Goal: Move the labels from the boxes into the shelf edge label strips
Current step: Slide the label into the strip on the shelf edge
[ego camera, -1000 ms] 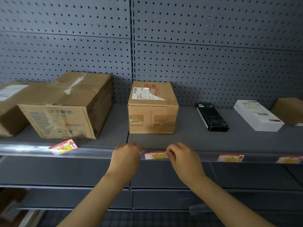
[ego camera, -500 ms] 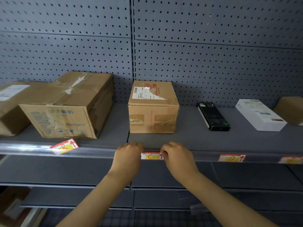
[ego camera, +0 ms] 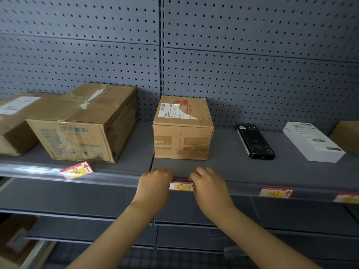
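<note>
A red and yellow label marked C (ego camera: 180, 186) sits in the clear shelf edge strip (ego camera: 120, 178), below a small cardboard box (ego camera: 182, 131). My left hand (ego camera: 155, 186) curls over the strip at the label's left end. My right hand (ego camera: 208, 188) curls over the strip and covers the label's right end. Both sets of fingertips are hidden behind the shelf lip. Another label marked B (ego camera: 76, 170) lies tilted on the shelf edge in front of a large cardboard box (ego camera: 87, 123). Two more labels, one (ego camera: 275, 192) and another (ego camera: 346, 197), sit in the strip at the right.
A black flat box (ego camera: 254, 141), a white box (ego camera: 312, 141) and part of a brown box (ego camera: 347, 136) lie on the shelf at the right. One more cardboard box (ego camera: 13, 121) stands at the far left. Grey pegboard (ego camera: 233, 65) backs the shelf; lower shelves (ego camera: 58, 199) run beneath.
The C label has slid a little to the left in the strip, and both hands have shifted left with it. My right hand now covers the label's right end.
</note>
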`<state>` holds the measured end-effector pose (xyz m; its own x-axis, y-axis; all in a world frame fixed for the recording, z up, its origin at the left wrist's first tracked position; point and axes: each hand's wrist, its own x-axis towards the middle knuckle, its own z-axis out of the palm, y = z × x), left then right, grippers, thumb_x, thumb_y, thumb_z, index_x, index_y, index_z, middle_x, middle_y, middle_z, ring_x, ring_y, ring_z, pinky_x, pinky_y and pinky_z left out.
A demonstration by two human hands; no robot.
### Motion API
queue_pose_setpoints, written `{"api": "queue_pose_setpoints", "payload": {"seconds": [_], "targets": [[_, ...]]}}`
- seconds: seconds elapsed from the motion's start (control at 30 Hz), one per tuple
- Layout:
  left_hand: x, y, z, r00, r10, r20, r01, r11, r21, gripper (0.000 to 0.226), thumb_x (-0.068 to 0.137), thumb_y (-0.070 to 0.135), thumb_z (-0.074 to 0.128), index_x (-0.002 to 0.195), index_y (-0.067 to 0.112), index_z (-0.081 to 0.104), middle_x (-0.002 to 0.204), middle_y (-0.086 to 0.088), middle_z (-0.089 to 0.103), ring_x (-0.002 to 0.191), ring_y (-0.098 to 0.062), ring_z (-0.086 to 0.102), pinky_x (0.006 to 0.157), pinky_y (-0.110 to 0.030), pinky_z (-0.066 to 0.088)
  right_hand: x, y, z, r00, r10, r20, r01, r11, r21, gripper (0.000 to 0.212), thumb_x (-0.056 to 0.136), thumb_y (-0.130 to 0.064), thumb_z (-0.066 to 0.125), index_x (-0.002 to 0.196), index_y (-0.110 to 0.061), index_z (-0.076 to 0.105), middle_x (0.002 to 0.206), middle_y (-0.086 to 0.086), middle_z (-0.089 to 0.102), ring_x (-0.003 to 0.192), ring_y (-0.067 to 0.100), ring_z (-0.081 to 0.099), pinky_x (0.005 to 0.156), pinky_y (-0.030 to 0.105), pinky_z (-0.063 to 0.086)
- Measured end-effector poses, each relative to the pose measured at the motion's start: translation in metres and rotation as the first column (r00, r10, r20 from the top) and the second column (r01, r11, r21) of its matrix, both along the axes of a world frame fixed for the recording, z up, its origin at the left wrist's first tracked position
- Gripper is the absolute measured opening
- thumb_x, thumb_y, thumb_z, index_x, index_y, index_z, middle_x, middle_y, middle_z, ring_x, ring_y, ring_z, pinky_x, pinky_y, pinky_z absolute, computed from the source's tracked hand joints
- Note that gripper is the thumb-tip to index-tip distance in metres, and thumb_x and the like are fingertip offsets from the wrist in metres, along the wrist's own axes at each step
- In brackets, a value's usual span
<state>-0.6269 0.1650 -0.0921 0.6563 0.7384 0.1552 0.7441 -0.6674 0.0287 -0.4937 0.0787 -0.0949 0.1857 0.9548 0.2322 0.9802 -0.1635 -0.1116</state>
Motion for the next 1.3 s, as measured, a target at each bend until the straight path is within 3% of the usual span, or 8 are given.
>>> {"api": "queue_pose_setpoints", "payload": {"seconds": [0.17, 0.3, 0.5, 0.7, 0.87, 1.03, 1.2, 1.3], "targets": [[-0.006, 0.000, 0.001, 1.000, -0.017, -0.013, 0.017, 1.000, 0.025, 0.034, 0.038, 0.004, 0.085, 0.059, 0.023, 0.065, 0.055, 0.004, 0.063, 0.045, -0.015, 0.061, 0.041, -0.020, 0.035, -0.002, 0.002, 0.002, 0.997, 0.055, -0.063, -0.057, 0.998, -0.029, 0.025, 0.085, 0.000, 0.053, 0.102, -0.013, 0.067, 0.103, 0.002, 0.058, 0.100, 0.022, 0.054, 0.073, 0.037, 0.052], [-0.023, 0.001, 0.003, 0.999, 0.040, 0.037, -0.040, 0.999, -0.006, 0.028, 0.051, 0.002, 0.083, 0.068, 0.020, 0.070, 0.067, 0.001, 0.069, 0.058, -0.021, 0.066, 0.053, -0.028, 0.049, -0.006, 0.006, 0.012, 0.981, 0.075, -0.178, -0.071, 0.997, 0.029, 0.021, 0.088, -0.007, 0.056, 0.104, -0.015, 0.067, 0.106, 0.001, 0.060, 0.101, 0.020, 0.054, 0.075, 0.035, 0.051], [-0.056, 0.009, 0.016, 0.993, 0.117, -0.002, -0.117, 0.991, 0.060, 0.024, 0.082, 0.007, 0.058, 0.100, 0.019, 0.069, 0.103, -0.004, 0.067, 0.095, -0.027, 0.064, 0.079, -0.029, 0.046, -0.028, 0.020, 0.011, 0.943, 0.145, -0.300, -0.131, 0.989, 0.065, 0.019, 0.089, -0.009, 0.056, 0.102, -0.018, 0.067, 0.106, -0.001, 0.063, 0.103, 0.018, 0.054, 0.078, 0.033, 0.050], [-0.101, 0.027, 0.018, 0.980, 0.193, 0.041, -0.193, 0.981, 0.003, 0.023, 0.065, 0.002, 0.072, 0.081, 0.018, 0.073, 0.080, -0.007, 0.071, 0.075, -0.032, 0.069, 0.065, -0.031, 0.051, -0.070, 0.045, 0.012, 0.939, 0.200, -0.280, -0.181, 0.979, 0.093, 0.020, 0.090, -0.011, 0.055, 0.105, -0.017, 0.066, 0.108, 0.000, 0.064, 0.105, 0.020, 0.055, 0.082, 0.032, 0.048], [-0.144, 0.056, 0.009, 0.980, 0.188, 0.069, -0.191, 0.980, 0.046, 0.026, 0.082, 0.010, 0.060, 0.103, 0.024, 0.067, 0.105, 0.001, 0.068, 0.098, -0.022, 0.064, 0.081, -0.030, 0.048, -0.128, 0.078, 0.007, 0.938, 0.220, -0.266, -0.199, 0.974, 0.107, 0.022, 0.090, -0.011, 0.055, 0.108, -0.017, 0.066, 0.112, 0.001, 0.063, 0.108, 0.021, 0.054, 0.083, 0.035, 0.047], [-0.202, 0.100, 0.011, 0.991, 0.113, 0.070, -0.116, 0.992, 0.044, 0.036, 0.035, 0.006, 0.088, 0.056, 0.026, 0.066, 0.053, 0.002, 0.065, 0.043, -0.020, 0.062, 0.042, -0.023, 0.047, -0.185, 0.115, 0.005, 0.949, 0.163, -0.271, -0.130, 0.982, 0.136, 0.019, 0.090, -0.009, 0.054, 0.104, -0.015, 0.066, 0.110, 0.001, 0.062, 0.106, 0.021, 0.055, 0.078, 0.034, 0.047], [-0.243, 0.127, 0.011, 0.988, 0.113, 0.103, -0.117, 0.993, 0.031, 0.023, 0.079, 0.010, 0.064, 0.097, 0.024, 0.070, 0.099, 0.000, 0.072, 0.089, -0.026, 0.067, 0.074, -0.031, 0.049, -0.227, 0.143, 0.009, 0.954, 0.076, -0.291, -0.018, 0.980, 0.197, 0.018, 0.089, -0.008, 0.056, 0.104, -0.015, 0.063, 0.109, 0.002, 0.058, 0.101, 0.024, 0.055, 0.072, 0.039, 0.051], [-0.251, 0.135, 0.013, 0.989, 0.104, 0.104, -0.103, 0.995, -0.016, 0.023, 0.065, 0.004, 0.074, 0.082, 0.020, 0.073, 0.082, -0.003, 0.075, 0.071, -0.029, 0.069, 0.061, -0.030, 0.050, -0.237, 0.152, 0.008, 0.949, 0.050, -0.311, 0.021, 0.975, 0.223, 0.022, 0.091, -0.009, 0.055, 0.111, -0.015, 0.062, 0.113, 0.004, 0.058, 0.103, 0.025, 0.055, 0.075, 0.038, 0.050]]}}
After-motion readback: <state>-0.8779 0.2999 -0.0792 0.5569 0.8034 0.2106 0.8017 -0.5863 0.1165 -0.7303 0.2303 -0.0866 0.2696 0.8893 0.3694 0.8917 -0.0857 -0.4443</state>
